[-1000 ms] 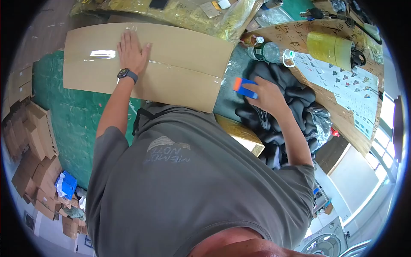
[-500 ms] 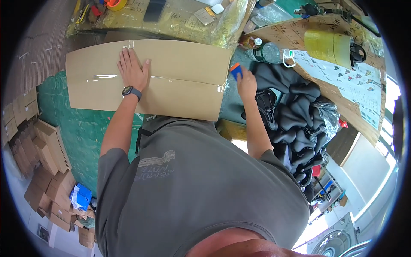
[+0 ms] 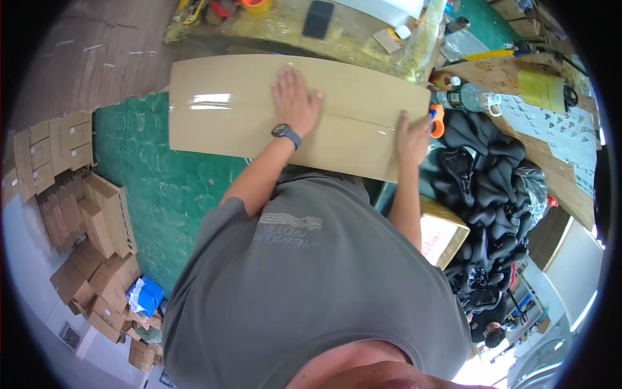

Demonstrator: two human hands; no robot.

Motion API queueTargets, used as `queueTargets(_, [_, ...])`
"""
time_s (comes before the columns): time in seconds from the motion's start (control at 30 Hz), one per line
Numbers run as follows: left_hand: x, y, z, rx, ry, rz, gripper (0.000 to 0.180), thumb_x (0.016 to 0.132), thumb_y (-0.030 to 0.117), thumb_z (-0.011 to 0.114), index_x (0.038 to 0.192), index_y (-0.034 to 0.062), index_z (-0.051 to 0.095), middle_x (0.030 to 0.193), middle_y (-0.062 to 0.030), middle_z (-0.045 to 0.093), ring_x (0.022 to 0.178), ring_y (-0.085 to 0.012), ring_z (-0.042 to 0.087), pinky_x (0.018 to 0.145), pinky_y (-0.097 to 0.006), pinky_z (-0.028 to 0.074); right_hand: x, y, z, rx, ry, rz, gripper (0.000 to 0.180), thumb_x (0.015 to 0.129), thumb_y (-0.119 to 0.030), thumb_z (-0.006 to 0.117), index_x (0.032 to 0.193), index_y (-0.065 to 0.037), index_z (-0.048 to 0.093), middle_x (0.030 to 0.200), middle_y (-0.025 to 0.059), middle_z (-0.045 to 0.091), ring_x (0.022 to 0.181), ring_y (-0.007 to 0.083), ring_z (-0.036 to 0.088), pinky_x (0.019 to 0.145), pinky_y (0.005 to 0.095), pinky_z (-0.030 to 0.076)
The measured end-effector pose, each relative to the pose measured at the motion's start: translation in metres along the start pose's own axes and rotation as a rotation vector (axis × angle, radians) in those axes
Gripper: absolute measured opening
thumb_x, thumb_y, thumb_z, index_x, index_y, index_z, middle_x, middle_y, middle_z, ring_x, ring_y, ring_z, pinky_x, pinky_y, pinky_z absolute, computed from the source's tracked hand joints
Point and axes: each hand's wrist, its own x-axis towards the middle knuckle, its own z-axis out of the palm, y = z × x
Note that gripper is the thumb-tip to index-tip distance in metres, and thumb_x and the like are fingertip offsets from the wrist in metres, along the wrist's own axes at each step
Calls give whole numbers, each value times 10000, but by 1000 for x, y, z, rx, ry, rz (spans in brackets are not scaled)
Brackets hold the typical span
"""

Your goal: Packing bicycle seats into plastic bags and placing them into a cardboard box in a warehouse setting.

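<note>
A long brown cardboard box [image 3: 246, 123] lies crosswise in front of me, with a lengthwise seam and shiny clear tape on its upper face. My left hand [image 3: 296, 107], a dark watch on its wrist, rests flat on the box with its fingers spread. At the right end of the box, my right hand [image 3: 413, 141] grips an orange and blue tape dispenser [image 3: 438, 121]. Its thumb lies on the top face by the edge, while the dispenser sits just past that edge. The fingers around the dispenser are partly hidden.
Beyond the box is a taped worktable [image 3: 278, 32] bearing a dark phone [image 3: 319, 19]. Black bicycle saddles [image 3: 486, 175] are heaped at the right, near a clear plastic bottle [image 3: 461, 98]. Folded cartons [image 3: 103, 214] stand on the green floor [image 3: 162, 194] at left. A person [image 3: 490, 327] is at lower right.
My right hand has come from beside the box onto its right end, and the dispenser has turned to show more orange. The whole view has shifted; my left hand stays flat on the box.
</note>
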Motion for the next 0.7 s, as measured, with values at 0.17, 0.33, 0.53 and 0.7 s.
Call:
queueTargets(0.17, [4,-172,-51,-11,157,-157,867,941,471,648,1551,-88,388,1640,-285,361,1560,-428,271,1285,-570,175,-9,0,-4,10,17,115,724,1036,-586,478,1502,-32,458,1317,321,645,1175,495,645,982,568,516])
queueTargets(0.33, [10,-373,-142,-143,-67,-722,975,963,754,458,1394,-114,572,1412,-328,604,1358,-468,548,1121,-529,436,-26,-6,-6,-131,-70,373,776,1031,-701,348,1329,-39,622,1192,323,700,1134,511,665,997,572,508])
queueTargets(0.53, [15,-411,-268,-285,114,-518,903,1031,724,352,1369,-69,621,1313,-281,682,1264,-436,620,1112,-476,453,-98,-10,-126,-145,472,-35,561,1130,-461,313,1322,-72,669,1240,225,709,1154,447,657,1009,489,512])
queueTargets(0.7, [-10,-442,-338,-2080,-144,-124,782,1091,650,335,1627,80,338,1646,-94,412,1469,-289,416,1241,-456,305,-166,-47,-190,1460,673,131,614,1118,-488,353,1436,12,515,1323,177,673,1197,282,671,1005,413,567])
